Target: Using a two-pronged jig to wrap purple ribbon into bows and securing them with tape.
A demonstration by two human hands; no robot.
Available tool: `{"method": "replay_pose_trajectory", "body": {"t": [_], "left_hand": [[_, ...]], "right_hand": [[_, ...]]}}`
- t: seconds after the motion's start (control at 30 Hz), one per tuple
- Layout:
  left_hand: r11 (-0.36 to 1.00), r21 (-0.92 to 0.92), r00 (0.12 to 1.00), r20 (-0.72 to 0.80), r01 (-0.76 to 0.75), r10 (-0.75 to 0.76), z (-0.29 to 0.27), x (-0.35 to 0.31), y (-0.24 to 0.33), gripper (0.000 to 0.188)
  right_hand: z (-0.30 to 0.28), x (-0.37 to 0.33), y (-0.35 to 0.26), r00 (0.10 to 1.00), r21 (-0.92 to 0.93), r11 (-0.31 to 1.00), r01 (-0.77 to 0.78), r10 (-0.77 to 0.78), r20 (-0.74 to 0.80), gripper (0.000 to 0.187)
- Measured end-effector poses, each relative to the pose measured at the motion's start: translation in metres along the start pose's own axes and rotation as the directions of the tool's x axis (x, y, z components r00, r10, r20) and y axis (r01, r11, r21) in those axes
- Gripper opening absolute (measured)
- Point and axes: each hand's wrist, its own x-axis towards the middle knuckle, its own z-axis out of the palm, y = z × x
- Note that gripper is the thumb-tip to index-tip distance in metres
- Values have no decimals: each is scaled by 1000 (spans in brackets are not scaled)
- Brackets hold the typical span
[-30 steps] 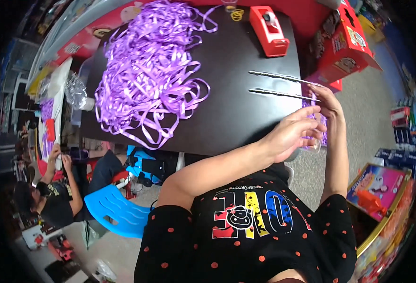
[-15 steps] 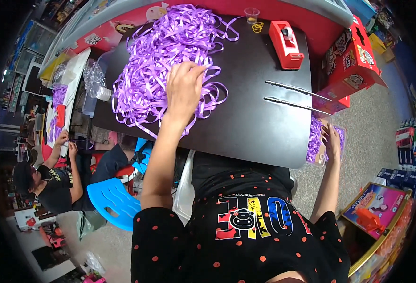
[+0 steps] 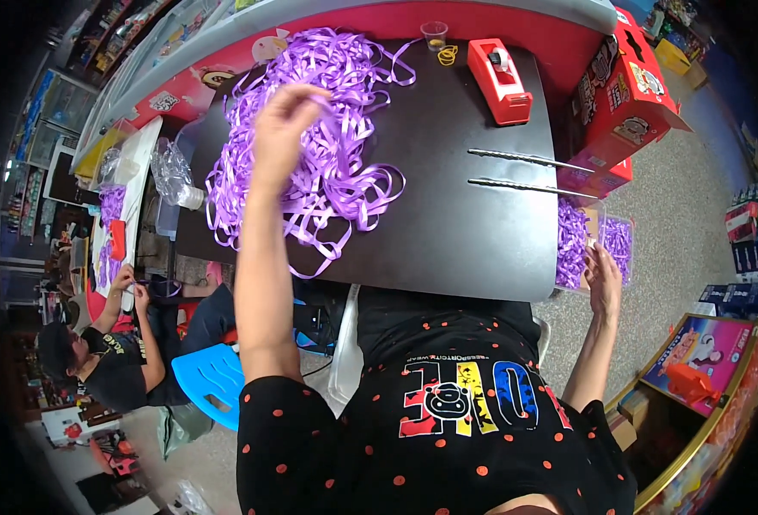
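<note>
A large tangled heap of purple ribbon (image 3: pixel 336 163) covers the left half of the dark table. My left hand (image 3: pixel 280 142) is raised over the heap, thumb and fingers pinched on a strand of purple ribbon that blurs at the fingertips. Beyond the table's right edge, my right hand (image 3: pixel 603 279) hangs beside a clear box (image 3: pixel 585 287) holding short purple ribbon pieces. Its fingers are drawn together around something small and pale at the tips, too small to name.
Two twisted metal rods (image 3: pixel 525 176) lie parallel, overhanging the table's (image 3: pixel 448 240) right edge. A red tape dispenser (image 3: pixel 499 81), a plastic cup (image 3: pixel 435 36) and yellow rubber bands (image 3: pixel 447 56) sit at the back. Red cartons (image 3: pixel 619 94) stand right. Another person (image 3: pixel 104 352) works at left.
My left hand has moved left and up over the heap, and the loose ribbon near it has shifted. My right hand has moved slightly lower, its fingers now drawn together.
</note>
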Motion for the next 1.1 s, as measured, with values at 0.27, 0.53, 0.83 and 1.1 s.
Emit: {"method": "replay_pose_trajectory", "body": {"t": [0.27, 0.53, 0.83, 1.1], "left_hand": [[848, -428, 919, -362, -313, 157, -73, 16, 116, 10], [988, 17, 954, 265, -153, 143, 91, 20, 152, 11], [966, -228, 819, 526, -125, 230, 229, 17, 165, 14], [905, -145, 745, 524, -400, 413, 323, 28, 110, 16]], "right_hand": [[75, -3, -57, 948, 64, 946, 317, -318, 21, 26], [168, -49, -136, 757, -2, 804, 594, -559, 339, 28], [164, -68, -206, 747, 63, 848, 526, -496, 443, 27], [94, -66, -213, 802, -409, 700, 586, -573, 169, 24]]}}
